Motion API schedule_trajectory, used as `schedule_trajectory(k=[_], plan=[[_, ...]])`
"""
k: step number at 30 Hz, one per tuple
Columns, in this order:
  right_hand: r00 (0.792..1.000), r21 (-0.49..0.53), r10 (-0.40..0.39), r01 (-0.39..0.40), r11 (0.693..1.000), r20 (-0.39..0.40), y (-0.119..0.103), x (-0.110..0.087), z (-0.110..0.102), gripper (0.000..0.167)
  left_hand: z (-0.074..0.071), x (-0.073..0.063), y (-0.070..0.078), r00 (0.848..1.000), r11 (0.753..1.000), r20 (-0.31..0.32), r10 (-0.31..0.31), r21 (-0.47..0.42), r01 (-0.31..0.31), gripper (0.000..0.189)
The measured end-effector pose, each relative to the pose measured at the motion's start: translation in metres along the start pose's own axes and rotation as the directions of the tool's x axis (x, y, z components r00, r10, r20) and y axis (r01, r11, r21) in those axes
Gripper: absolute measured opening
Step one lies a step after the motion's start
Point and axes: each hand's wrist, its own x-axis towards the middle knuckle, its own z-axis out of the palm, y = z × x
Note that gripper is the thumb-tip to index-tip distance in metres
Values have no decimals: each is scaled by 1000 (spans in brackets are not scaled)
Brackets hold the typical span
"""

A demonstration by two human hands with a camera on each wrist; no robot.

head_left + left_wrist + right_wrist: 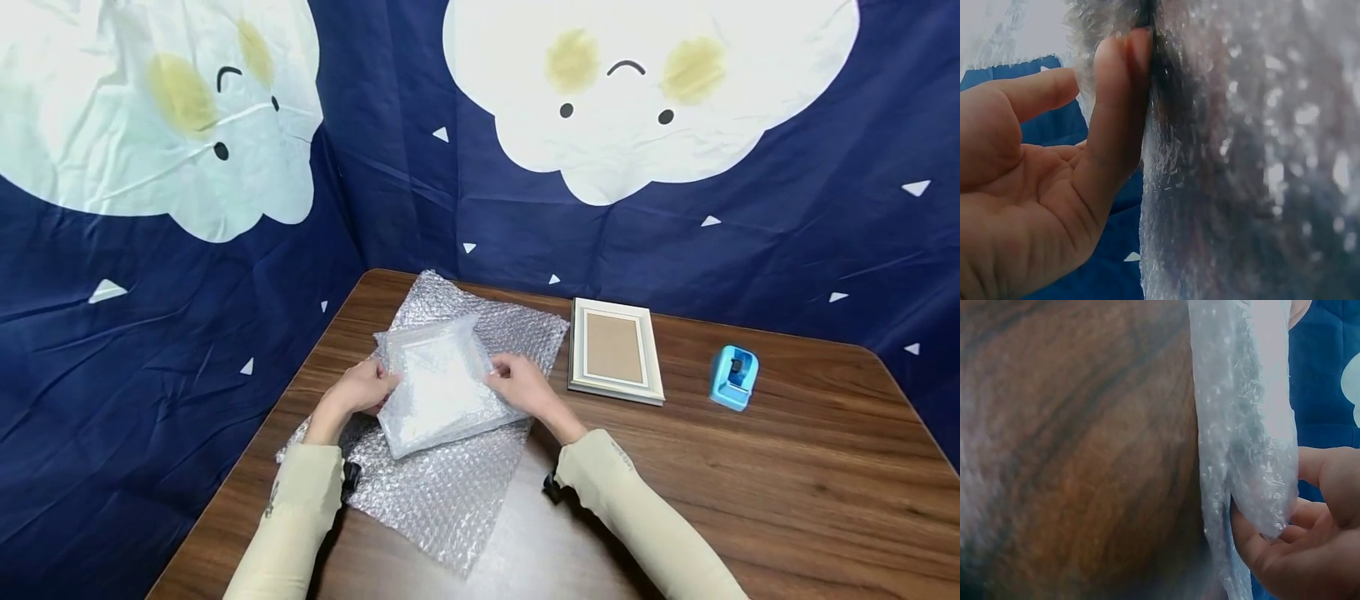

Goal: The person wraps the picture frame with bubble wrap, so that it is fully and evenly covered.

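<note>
A flat, squarish bubble-wrapped package point(438, 379) is held tilted over a larger sheet of bubble wrap point(450, 492). Its contents show only as a whitish shape through the cloudy plastic. My left hand point(365, 385) grips the package's left edge, thumb on top; in the left wrist view its fingers point(1113, 106) lie along the underside of the wrap. On the opposite edge, my right hand point(522, 383) pinches the plastic. Seen from the right wrist, a loose fold of wrap point(1266, 481) sits between the thumb and fingers of that hand point(1316, 544).
To the right of the sheet lies a cream picture frame point(615, 350) with a brown backing. Farther right stands a blue tape dispenser point(735, 377). The wooden table point(810, 450) meets a dark blue cloth point(637, 250) with white clouds at the back and left.
</note>
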Motion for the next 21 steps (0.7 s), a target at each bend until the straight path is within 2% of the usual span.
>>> schedule_trajectory(k=[4, 8, 11, 14, 16, 21], plan=[[1000, 29, -3, 3, 1000, -20, -1, -3, -2, 30, 0, 1, 3, 999, 998, -49, 14, 66, -11, 26], [999, 37, -3, 4, 999, -38, -3, -10, -10, 33, 1, -3, 11, 997, 997, -60, 48, 68, -44, 24], [999, 43, 2, 0, 999, -51, -4, -18, -19, 34, 3, -8, 20, 993, 993, -61, 96, 72, -92, 24], [998, 43, -4, 7, 999, -65, -4, -28, -31, 30, 7, -12, 30, 984, 980, -73, 163, 123, -154, 24], [998, 37, -11, 14, 999, -70, -4, -35, -39, 27, 10, -14, 35, 977, 971, -65, 203, 140, -192, 24], [998, 20, 1, 0, 1000, -61, -2, -57, -60, 25, 21, -18, 52, 968, 958, -24, 250, 149, -244, 24]])
